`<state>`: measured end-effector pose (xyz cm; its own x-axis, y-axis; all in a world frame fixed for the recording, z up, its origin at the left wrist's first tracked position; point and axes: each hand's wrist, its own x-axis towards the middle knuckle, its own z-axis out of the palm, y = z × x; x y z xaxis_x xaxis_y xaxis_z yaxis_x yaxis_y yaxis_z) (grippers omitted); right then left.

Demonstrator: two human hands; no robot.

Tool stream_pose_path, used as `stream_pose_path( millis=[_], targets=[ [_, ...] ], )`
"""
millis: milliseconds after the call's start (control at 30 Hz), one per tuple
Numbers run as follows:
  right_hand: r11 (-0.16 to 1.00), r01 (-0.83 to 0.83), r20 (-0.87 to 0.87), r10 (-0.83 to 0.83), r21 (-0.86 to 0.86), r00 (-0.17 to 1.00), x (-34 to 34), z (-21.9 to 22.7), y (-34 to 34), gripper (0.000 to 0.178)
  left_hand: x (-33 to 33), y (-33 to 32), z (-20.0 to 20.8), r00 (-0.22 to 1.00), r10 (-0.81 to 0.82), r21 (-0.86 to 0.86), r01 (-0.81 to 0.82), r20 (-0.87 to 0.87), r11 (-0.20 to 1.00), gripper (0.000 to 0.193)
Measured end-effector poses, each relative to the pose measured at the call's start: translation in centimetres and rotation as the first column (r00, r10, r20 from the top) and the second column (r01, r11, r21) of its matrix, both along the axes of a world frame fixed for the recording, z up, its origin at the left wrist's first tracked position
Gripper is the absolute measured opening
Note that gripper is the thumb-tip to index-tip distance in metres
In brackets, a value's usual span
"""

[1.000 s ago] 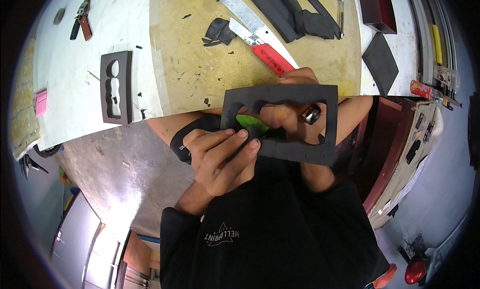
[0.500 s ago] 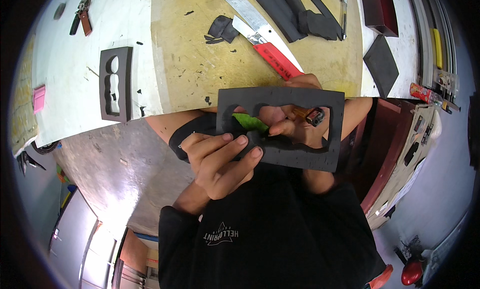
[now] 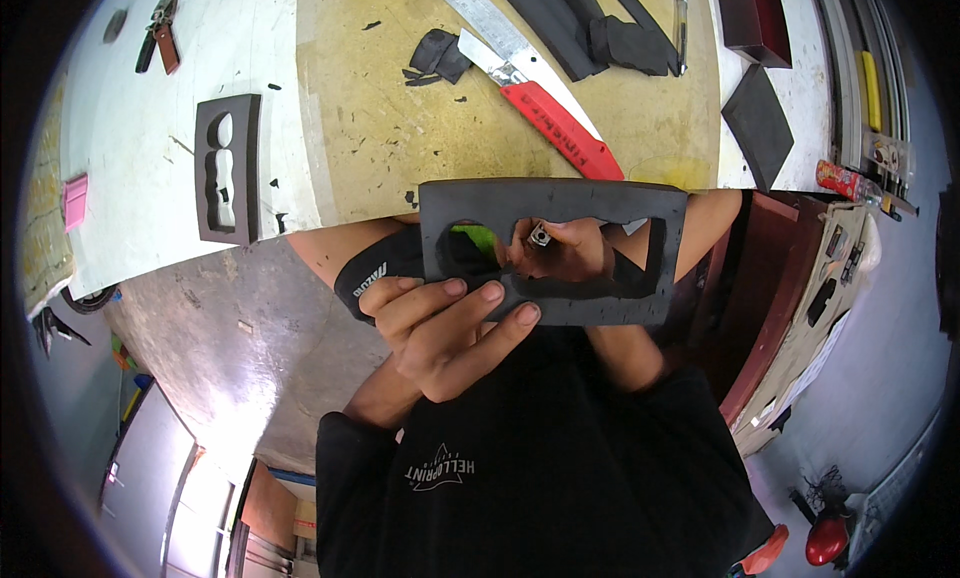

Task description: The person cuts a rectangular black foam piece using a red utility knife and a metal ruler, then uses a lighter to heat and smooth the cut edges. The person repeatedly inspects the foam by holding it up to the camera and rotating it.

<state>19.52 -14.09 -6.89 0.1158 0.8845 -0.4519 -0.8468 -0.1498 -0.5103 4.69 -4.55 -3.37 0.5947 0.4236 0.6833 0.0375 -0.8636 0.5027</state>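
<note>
I see dark lettering on the red-handled cutter [image 3: 560, 128] at 12 o'clock, pale print on the black shirt [image 3: 560, 428]. White surface [image 3: 130, 168] carries a yellowish mat [image 3: 375, 168]; grey floor [image 3: 250, 368] at 8. Black frame [image 3: 565, 200] mid-view, over the surface's near edge; cut-out piece [image 3: 248, 168] well apart, 10 o'clock. Left hand [image 3: 440, 338] pinches frame at 7; right hand [image 3: 578, 248], behind its opening, pinches a small metal-tipped object [image 3: 540, 235].

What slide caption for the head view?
Left hand holds black cutout panel; right hand, behind it, holds small silver-tipped object.
</note>
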Motion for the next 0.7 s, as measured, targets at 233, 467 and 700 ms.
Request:
stream_pose_path(
  millis=[233, 467, 700],
  targets=[
    [0.998, -0.012, 0.107, 0.004, 0.068, 0.994, -0.9, 0.2, 0.6, 0.035, 0.1, -0.3, 0.0, 1.0, -0.007, -0.002, 0.007, -0.015, 1.0, 0.025],
    [0.999, 0.035, -0.074, -0.038, -0.03, 0.997, -0.7, 0.0, 0.6, 0.037, 0.0, -0.2, 0.1, 1.0, 0.0, -0.002, 0.0, -0.018, 1.0, 0.027],
    [0.995, 0.071, 0.233, -0.052, -0.073, 0.971, -1.1, 0.2, 0.2, 0.021, 0.2, -0.4, -0.4, 1.0, 0.018, -0.013, -0.018, 0.025, 1.0, 0.025]
  ],
)
